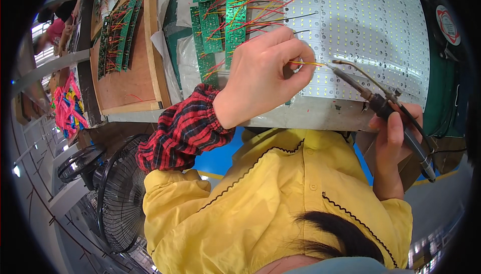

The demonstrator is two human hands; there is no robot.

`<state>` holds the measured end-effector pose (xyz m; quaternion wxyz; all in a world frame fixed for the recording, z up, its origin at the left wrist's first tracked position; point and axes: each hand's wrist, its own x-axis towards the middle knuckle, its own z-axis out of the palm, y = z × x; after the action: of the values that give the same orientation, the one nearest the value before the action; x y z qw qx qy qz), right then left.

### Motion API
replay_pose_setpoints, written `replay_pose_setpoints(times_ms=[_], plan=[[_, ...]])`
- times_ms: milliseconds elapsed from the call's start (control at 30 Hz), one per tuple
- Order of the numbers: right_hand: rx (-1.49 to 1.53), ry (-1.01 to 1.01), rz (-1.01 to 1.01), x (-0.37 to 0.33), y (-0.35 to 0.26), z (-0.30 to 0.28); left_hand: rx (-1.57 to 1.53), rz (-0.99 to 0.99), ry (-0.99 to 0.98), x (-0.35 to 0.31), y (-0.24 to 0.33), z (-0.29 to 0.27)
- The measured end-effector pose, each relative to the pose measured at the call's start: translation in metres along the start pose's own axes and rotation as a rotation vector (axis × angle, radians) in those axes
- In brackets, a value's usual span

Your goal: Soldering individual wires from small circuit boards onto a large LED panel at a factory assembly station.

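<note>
Wire: yellow wire pinched in left hand, end on LED panel.
Iron: soldering iron gripped by right hand; best kept steady at the joint.

1. The panel of LED strips lies on the bench, filling its right part.
2. The circuit boards lie to the left of the panel, partly on its left edge, and their wires run rightward over the panel.
3. The left hand rests on the panel's near left part and pinches one wire that points right.
4. The right hand is at the bench's near right edge and holds the soldering iron.
5. The iron's tip meets the wire's end on the panel, just right of the left hand.
6. The wooden tray lies left of the boards, with more boards on it.
7. The fan stands below the bench, to the left.
</note>
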<state>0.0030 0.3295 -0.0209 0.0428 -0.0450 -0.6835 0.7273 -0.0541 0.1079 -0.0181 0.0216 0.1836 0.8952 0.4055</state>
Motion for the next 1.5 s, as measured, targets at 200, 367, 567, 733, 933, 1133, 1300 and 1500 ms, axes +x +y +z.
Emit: replay_pose_setpoints(times_ms=[200, 367, 567, 733, 933, 1133, 1300, 1500], plan=[[0.041, 0.073, -0.051, 0.007, 0.002, -0.006, 0.026, 0.023, -0.003, -0.001, 0.002, -0.001], [0.025, 0.046, -0.049, 0.007, 0.002, -0.002, -0.052, 0.082, 0.022, -0.001, -0.005, -0.003], [0.017, -0.011, -0.028, 0.009, -0.002, 0.001, 0.064, 0.008, -0.009, 0.005, 0.001, -0.004], [-0.06, -0.032, -0.01, 0.009, -0.002, 0.001, 0.046, 0.036, 0.055, 0.004, -0.003, 0.002], [-0.081, -0.038, -0.009, 0.008, -0.003, 0.003, 0.07, 0.034, 0.05, 0.004, -0.002, 0.002], [-0.059, -0.033, -0.049, 0.009, -0.001, 0.0, 0.088, 0.051, 0.079, 0.003, -0.004, 0.004], [-0.045, 0.084, -0.136, 0.022, -0.003, -0.004, 0.122, 0.036, 0.082, 0.002, 0.001, 0.002], [-0.099, 0.148, -0.218, 0.036, 0.003, -0.009, 0.394, 0.279, 0.297, 0.007, -0.005, -0.023]])
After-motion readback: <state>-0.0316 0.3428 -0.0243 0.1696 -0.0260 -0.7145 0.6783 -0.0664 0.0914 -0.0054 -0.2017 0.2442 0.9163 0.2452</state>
